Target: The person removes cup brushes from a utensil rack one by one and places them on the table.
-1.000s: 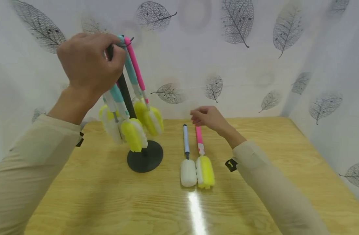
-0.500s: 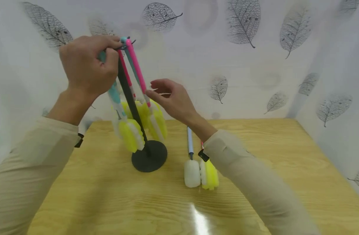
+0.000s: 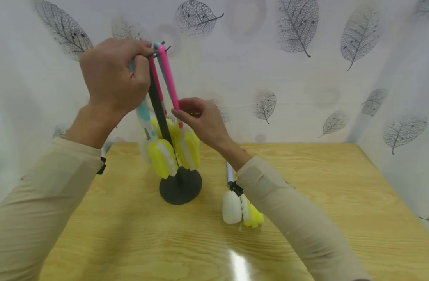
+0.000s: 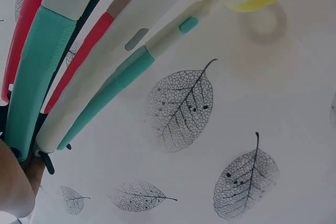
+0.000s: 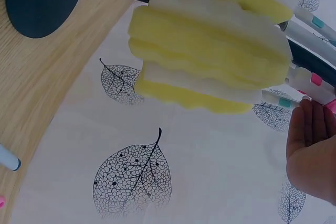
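Note:
A black stand (image 3: 180, 187) with a round base carries several hanging sponge bottle brushes with pink, teal and white handles. My left hand (image 3: 112, 74) is curled round the stand's top, hiding part of the hooks. In the left wrist view, a teal handle (image 4: 39, 72) and a white handle (image 4: 100, 61) hang close by it. My right hand (image 3: 205, 123) pinches the lower handle of a pink bottle brush (image 3: 169, 76), whose top sits at a hook. The right wrist view has the brushes' yellow and white sponge heads (image 5: 205, 45) bunched near my right fingers.
Two more brushes lie side by side on the wooden table (image 3: 148, 242): one with a white head (image 3: 232, 207) and blue handle, one with a yellow-and-white head (image 3: 253, 214). My right forearm partly covers them. A leaf-patterned curtain (image 3: 305, 97) stands behind the table.
My right hand has moved left and up from above the lying brushes to the hanging pink brush and pinches its handle. My left hand stays at the top of the stand, which stands more upright.

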A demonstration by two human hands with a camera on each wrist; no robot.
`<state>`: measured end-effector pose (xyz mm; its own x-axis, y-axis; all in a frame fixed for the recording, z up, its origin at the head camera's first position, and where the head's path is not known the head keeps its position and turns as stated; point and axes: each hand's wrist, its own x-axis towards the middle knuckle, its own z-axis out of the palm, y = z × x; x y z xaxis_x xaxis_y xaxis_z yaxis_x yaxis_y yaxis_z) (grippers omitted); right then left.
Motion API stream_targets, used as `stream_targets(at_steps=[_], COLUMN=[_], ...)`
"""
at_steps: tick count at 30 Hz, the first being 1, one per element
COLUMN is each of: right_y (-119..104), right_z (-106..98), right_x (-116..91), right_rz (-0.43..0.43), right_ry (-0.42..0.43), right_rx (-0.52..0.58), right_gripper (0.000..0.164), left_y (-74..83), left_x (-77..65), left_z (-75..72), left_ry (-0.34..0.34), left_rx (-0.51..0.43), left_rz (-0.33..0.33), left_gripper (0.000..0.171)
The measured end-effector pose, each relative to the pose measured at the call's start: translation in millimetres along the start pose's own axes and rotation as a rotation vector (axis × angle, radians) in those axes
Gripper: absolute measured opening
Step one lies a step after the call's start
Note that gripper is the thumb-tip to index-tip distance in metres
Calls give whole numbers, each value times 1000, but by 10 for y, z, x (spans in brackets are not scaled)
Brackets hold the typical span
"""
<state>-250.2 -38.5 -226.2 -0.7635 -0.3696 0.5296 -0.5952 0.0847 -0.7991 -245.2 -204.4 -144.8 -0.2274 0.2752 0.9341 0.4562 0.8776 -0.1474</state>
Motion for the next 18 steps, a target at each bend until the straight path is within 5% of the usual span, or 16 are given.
stream_targets(at_steps=[12, 18], right_y=[-5, -32], right_z=[-38, -103], right_x=[14, 28], right_rz=[18, -3], right_ry=[2, 31], right_rx=[103, 155], right_gripper=[23, 21], left_y=[89, 93], left_x=[58, 63], left_z=[-36, -55], left_ry=[-137, -111], left_rx=[16, 105], left_rz=[-95, -34], left_gripper=[37, 41])
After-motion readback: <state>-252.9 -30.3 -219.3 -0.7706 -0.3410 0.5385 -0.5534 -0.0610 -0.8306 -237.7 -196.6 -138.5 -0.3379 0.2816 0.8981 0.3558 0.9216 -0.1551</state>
